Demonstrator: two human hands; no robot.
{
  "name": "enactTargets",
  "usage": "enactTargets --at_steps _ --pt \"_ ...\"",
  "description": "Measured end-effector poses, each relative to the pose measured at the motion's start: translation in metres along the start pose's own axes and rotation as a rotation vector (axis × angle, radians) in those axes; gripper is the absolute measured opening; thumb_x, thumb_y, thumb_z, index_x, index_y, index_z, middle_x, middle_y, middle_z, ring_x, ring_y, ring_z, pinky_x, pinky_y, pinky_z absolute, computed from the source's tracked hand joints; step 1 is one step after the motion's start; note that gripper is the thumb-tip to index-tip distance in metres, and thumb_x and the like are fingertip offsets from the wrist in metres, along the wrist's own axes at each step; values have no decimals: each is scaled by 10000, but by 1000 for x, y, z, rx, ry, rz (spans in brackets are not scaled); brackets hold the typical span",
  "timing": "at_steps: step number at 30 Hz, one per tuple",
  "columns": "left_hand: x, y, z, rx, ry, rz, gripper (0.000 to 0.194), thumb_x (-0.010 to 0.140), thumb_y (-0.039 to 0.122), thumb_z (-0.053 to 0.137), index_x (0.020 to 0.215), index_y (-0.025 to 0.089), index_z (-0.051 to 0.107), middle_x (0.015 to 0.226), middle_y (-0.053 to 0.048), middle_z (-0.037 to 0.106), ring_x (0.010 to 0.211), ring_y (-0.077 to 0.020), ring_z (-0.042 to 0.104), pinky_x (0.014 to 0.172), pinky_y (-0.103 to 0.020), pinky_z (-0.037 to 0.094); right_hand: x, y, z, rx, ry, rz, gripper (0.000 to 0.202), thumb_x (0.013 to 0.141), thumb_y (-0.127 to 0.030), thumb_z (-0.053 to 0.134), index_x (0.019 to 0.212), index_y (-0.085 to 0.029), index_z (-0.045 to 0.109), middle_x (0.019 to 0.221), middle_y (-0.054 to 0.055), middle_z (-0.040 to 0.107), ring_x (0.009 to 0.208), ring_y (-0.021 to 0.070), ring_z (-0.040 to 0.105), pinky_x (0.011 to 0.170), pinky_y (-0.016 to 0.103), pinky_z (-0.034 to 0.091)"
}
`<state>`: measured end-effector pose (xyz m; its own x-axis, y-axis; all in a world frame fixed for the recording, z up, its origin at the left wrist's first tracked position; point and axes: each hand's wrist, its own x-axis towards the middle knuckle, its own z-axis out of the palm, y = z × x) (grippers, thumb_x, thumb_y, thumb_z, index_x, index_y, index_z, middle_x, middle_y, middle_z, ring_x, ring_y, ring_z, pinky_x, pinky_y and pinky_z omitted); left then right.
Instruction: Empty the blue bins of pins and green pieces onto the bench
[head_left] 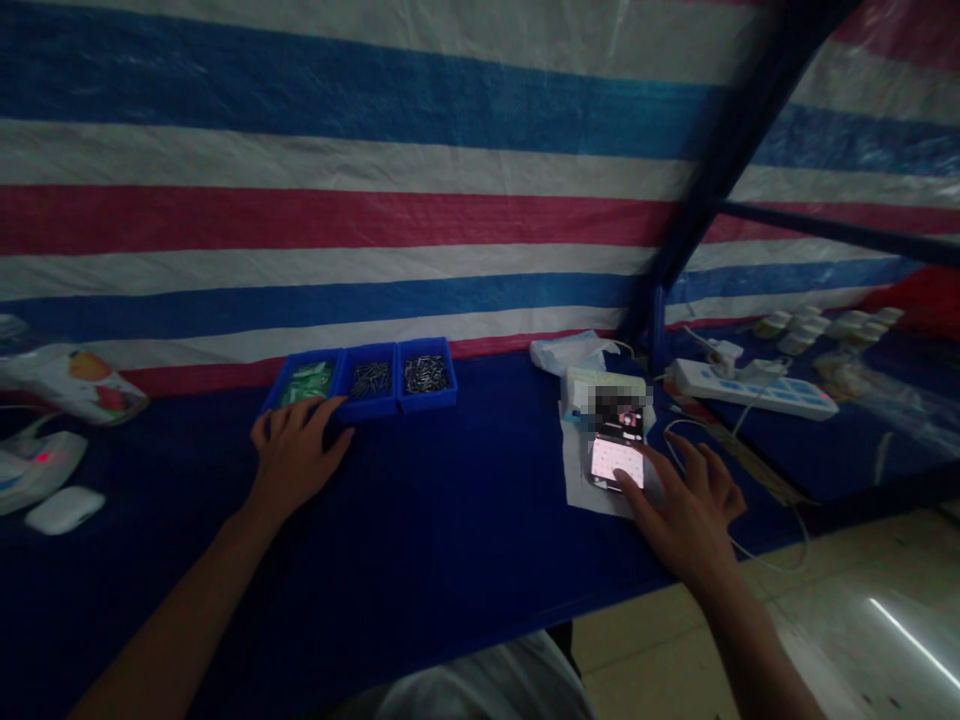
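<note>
My left hand rests on the dark blue table at the front of the left blue bin, fingers spread and nothing held. Green pieces lie in that bin. Beside it, a middle bin holds dark metal pins or screws, and a right bin holds similar small metal pieces. On the right, my right hand is at a lit smartphone, with the thumb over its on-screen keyboard and the other fingers apart. The phone leans on a tissue pack and stands on a white paper sheet.
A white power strip with plugs and cables lies at the right, near several small bottles. At the left are a white device with a red light, a white case and a printed pouch. A blue metal frame rises behind.
</note>
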<state>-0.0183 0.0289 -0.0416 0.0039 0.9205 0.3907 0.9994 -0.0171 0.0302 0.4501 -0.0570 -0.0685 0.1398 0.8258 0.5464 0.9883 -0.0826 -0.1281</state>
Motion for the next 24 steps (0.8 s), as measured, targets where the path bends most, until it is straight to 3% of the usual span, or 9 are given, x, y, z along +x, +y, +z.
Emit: enactTargets --at_steps 5,12,20,24 --pt "0 1 -2 7 -12 -15 497 961 451 459 1396 245 585 1385 -147 597 1299 -375 485 1142 -588 286 0 6 2 14 -27 -23 483 941 -604 461 1275 -313 656 1490 145 452 1389 441 365 982 675 372" --pt "0 0 -1 -7 -20 -9 502 971 452 455 1412 241 566 1407 -151 579 1326 -373 473 1157 -584 254 0 -1 -2 39 43 -76 445 965 -561 429 1172 -275 699 1468 137 467 1386 414 374 1024 620 358" --pt "0 -2 2 21 -7 -2 495 976 460 456 1405 240 571 1394 -153 586 1316 -372 475 1145 -582 269 2 -1 -2 69 77 -36 463 941 -587 456 1209 -268 660 1432 140 507 1354 402 400 1041 611 333" --pt "0 -1 1 40 -11 0 496 974 457 465 1412 246 564 1385 -147 596 1309 -369 482 1146 -575 273 0 -1 -1 65 40 -90 465 937 -591 478 1246 -283 641 1470 144 463 1379 411 379 1046 621 332"
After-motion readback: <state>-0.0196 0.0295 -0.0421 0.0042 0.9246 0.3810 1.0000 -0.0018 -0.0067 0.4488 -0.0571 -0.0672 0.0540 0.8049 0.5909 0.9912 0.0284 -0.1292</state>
